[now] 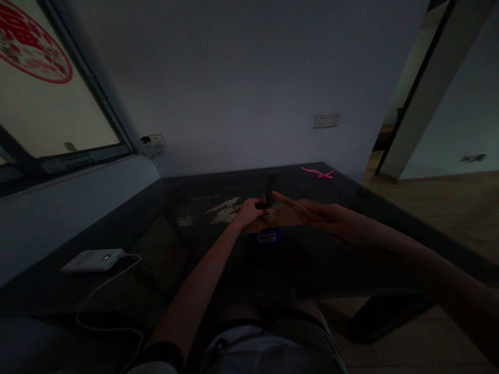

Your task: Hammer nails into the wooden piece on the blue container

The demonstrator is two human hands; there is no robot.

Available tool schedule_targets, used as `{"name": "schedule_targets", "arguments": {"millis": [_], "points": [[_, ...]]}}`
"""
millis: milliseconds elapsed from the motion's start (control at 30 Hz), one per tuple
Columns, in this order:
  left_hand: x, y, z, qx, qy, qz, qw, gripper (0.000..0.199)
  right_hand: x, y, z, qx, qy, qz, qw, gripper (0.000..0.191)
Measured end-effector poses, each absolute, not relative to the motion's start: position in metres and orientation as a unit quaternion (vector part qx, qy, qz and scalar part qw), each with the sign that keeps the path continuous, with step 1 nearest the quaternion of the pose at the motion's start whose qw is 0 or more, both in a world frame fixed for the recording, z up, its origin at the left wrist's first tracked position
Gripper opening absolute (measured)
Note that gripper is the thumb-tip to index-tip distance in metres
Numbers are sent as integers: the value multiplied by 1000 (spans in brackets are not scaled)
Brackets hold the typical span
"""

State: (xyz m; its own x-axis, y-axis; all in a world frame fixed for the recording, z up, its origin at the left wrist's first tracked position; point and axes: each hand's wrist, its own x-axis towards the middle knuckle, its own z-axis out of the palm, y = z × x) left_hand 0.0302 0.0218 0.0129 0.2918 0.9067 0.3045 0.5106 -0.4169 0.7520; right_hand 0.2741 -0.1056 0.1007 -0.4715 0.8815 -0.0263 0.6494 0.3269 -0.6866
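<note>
Way over on the left, the window (86, 104) is being partly covered by a round red decoration (35, 44). Below that, a white power-bank-looking thing (91, 261) is being supported by the dark table (128, 218), with a white cable (100, 285) being run from it down past the near edge. A bit further along, some outlets (157, 139) are being carried by the wall (234, 104) near the window. Pale patches (224, 213) are being shown on the tabletop, just left of the action.

Next up, the left hand (250, 210) is being rested on the left part of a tan board (290, 214), thumb and fingers fairly close together. Whether anything small is being pinched can't be told, way too dark. The board is being held around the middle of the table, a blue item (276, 231) showing at its near edge.

A hammer (286, 199) is being held over the board, its dark head just beside the left fingertips. Its wooden handle is being gripped by the right hand (331, 218), fingers wrapped around it. A pink ribbon-like thing (326, 176) is lying at the table's far right, and above it a double socket (326, 120) is being carried by the wall.
</note>
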Motion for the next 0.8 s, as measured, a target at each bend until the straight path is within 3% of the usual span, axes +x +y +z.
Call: {"name": "schedule_targets", "arguments": {"millis": [433,633,800], "points": [[34,14,21,744,471,366,302,14,267,-116,108,-473,-812,274,205,53],[35,15,19,730,474,378,316,3,267,-122,113,-497,-803,272,184,51],[34,16,19,745,475,362,299,10,267,-116,109,-481,-823,242,183,54]]}}
